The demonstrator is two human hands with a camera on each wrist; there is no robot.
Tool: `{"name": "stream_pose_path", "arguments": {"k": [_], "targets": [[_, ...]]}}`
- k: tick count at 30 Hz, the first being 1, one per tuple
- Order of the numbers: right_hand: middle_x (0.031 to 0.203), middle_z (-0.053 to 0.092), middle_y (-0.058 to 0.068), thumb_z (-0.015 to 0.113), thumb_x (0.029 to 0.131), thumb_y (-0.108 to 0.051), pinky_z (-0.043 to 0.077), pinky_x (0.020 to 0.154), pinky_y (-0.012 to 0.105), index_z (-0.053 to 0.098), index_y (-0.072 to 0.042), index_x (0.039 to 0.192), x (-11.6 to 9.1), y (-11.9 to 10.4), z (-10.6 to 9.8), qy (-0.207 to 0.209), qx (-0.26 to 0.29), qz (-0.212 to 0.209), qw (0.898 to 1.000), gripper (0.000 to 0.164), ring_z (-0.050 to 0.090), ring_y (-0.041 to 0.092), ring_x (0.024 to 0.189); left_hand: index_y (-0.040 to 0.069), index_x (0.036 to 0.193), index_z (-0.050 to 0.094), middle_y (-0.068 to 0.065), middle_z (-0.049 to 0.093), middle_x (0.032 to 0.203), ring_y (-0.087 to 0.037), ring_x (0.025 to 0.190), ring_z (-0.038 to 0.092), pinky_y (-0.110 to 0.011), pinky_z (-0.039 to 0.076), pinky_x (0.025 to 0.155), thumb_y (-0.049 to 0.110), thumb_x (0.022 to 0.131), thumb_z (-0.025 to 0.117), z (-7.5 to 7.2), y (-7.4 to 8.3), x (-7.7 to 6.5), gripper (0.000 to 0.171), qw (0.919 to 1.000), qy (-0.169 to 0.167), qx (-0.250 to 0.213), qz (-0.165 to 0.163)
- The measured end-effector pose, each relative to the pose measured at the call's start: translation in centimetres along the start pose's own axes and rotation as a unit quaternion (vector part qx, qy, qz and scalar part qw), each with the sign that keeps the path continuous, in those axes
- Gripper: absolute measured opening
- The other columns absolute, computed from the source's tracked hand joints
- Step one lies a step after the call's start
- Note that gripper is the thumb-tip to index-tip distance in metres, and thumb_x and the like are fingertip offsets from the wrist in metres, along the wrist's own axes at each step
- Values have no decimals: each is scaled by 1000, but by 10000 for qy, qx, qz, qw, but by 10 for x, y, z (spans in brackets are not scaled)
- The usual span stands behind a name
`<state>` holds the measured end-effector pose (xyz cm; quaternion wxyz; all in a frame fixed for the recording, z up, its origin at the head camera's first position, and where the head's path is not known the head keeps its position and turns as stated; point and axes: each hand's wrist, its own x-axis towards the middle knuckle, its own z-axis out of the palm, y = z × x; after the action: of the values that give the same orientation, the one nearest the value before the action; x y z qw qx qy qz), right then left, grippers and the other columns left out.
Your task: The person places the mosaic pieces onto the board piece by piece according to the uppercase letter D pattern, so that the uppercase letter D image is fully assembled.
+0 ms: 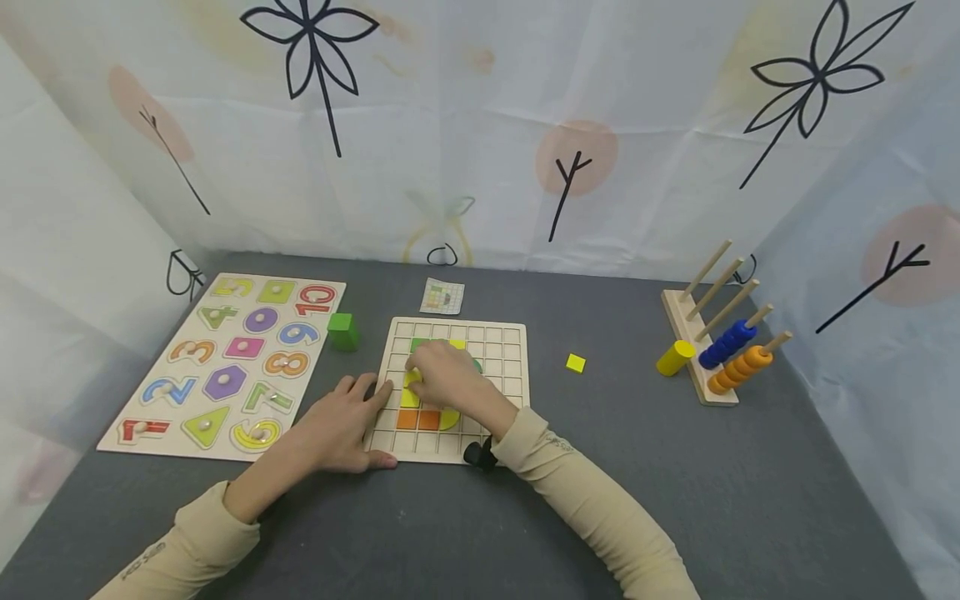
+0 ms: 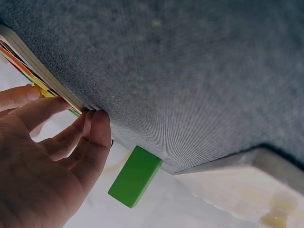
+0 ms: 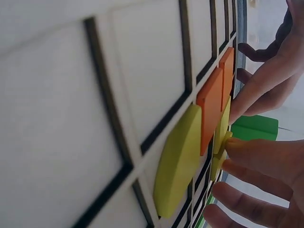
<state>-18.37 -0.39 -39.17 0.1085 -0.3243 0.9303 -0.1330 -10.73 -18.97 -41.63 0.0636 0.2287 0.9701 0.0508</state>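
Observation:
A wooden grid board point(image 1: 504, 343) lies on the dark table, with flat coloured tiles in its squares. My right hand point(image 1: 453, 379) reaches over it and pinches a yellow tile point(image 1: 412, 377) between thumb and fingers, close above another yellow tile point(image 1: 409, 398). Just below are two orange tiles point(image 3: 209, 111) and a yellow rounded tile point(image 3: 178, 161). Green and yellow tiles at the board's upper part are partly covered by the hand. My left hand point(image 1: 341, 429) rests along the board's left edge, its fingers loosely extended; in the left wrist view its fingertips touch the board's side.
Left of the board lies a number-and-shape puzzle point(image 1: 243, 346), beside a green block point(image 1: 342, 332). A small pattern card point(image 1: 442, 297) sits behind the board. To the right are a loose yellow tile point(image 1: 575, 363), a yellow cylinder point(image 1: 676, 358) and a peg stacker point(image 1: 701, 367) with blue and orange beads.

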Motion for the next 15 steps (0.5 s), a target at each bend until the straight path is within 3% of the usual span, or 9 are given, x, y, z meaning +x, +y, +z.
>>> {"name": "stream_pose_path", "arguments": {"k": [11,15], "targets": [[115,76,5,68,93,-9,33,46,20,79,-9,112,0,3,1,54,218,65,9997,22,53,13,74,-2,147,51,-27,54,141,-44,122,56,-55,54,95,64,73,81,-2,0,-1,103,10000,17,45,-12],[107,76,4,69,93,-11,34,46,20,80,-8,107,0,3,2,112,221,113,9996,19,51,11,70,-2,147,51,-27,54,141,-44,121,56,-55,54,95,64,73,81,-2,0,-1,103,10000,13,49,3]]}}
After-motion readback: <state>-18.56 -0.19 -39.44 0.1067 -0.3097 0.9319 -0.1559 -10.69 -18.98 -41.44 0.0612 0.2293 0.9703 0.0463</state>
